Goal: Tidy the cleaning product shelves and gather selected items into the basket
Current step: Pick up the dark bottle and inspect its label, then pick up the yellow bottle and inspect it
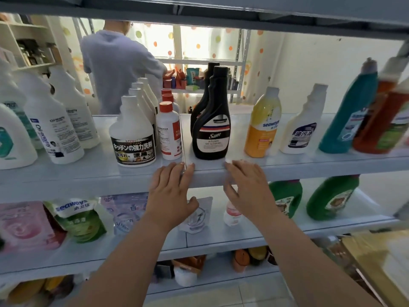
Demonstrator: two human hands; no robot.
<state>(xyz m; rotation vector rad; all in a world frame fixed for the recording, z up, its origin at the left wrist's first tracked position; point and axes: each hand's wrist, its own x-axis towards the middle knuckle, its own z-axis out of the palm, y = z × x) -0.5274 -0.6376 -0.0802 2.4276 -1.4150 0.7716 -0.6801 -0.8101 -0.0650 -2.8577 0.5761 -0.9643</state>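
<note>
- Head view: the left hand [170,187] is resting palm-down on the front lip of the middle shelf [88,180]. Its fingers [174,171] are lying straight and close together, the thumb is hanging apart below, and it is holding nothing.
- The right hand [245,187] is lying just beside it on the same lip, fingers [243,171] straight and slightly spread, also holding nothing.
- The black Sam bottle [211,120] is standing upright on that shelf just behind the two hands. Its long axis is running vertically, cap up, and its label is facing the camera. Neither hand is touching it.
- A second black bottle [203,94] is standing upright directly behind it.
- To the left, a white bottle with a black label [132,134] and a red-capped white bottle [169,129] are standing at the front of their rows.
- To the right, a yellow bottle [263,125], a white bottle with a blue label [303,127] and a teal bottle [352,111] are leaning slightly in the wide-angle picture. The far edge is blurring, so the bottle beyond is probably orange.
- On the lower shelf, refill pouches [77,218] and green bottles [285,198] are sitting.
- Another person [115,67] is standing behind the shelving.
</note>
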